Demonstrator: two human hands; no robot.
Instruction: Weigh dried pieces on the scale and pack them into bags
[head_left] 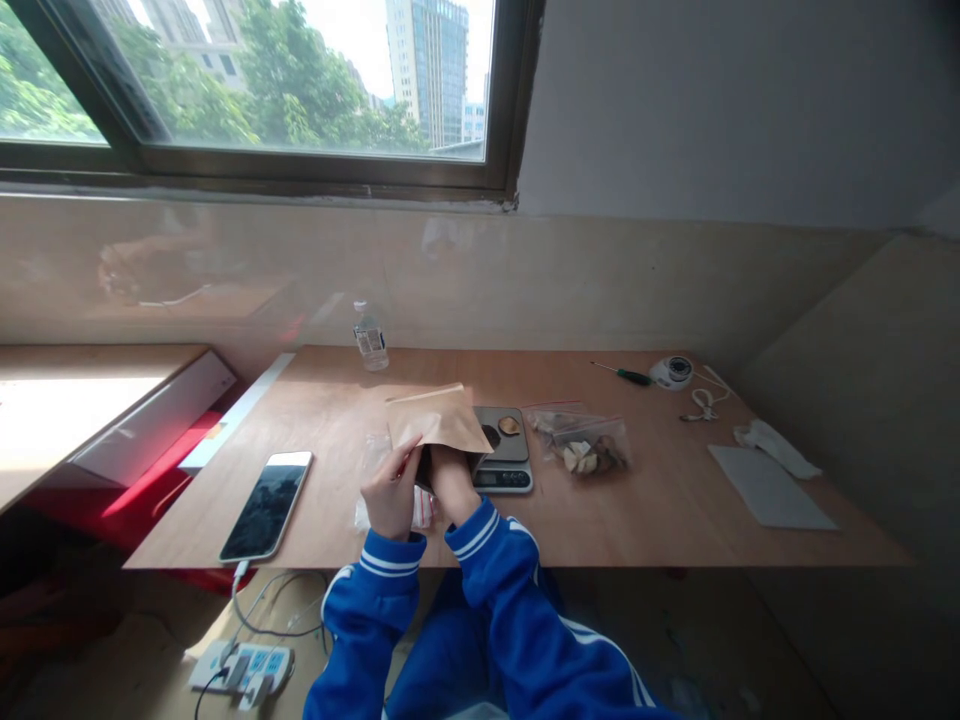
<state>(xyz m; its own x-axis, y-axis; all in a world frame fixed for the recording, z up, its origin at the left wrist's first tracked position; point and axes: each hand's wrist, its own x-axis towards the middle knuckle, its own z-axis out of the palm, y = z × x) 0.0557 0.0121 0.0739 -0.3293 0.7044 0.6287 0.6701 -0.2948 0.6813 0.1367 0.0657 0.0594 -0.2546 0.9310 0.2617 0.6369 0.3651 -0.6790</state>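
Two hands work one kraft paper pouch (439, 420): left hand (390, 495) pinches its mouth open, letting right hand (450, 480) reach inside, fingers hidden, kitchen scale (506, 455) just beyond.

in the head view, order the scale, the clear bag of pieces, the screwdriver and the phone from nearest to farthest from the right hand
Measured from the right hand, which reaches into the brown paper bag:
1. Scale, just to its right, partly behind the bag.
2. Clear bag of pieces, farther right, and the phone, to the left near the table's front edge: too close to call.
3. Screwdriver, far right, toward the back.
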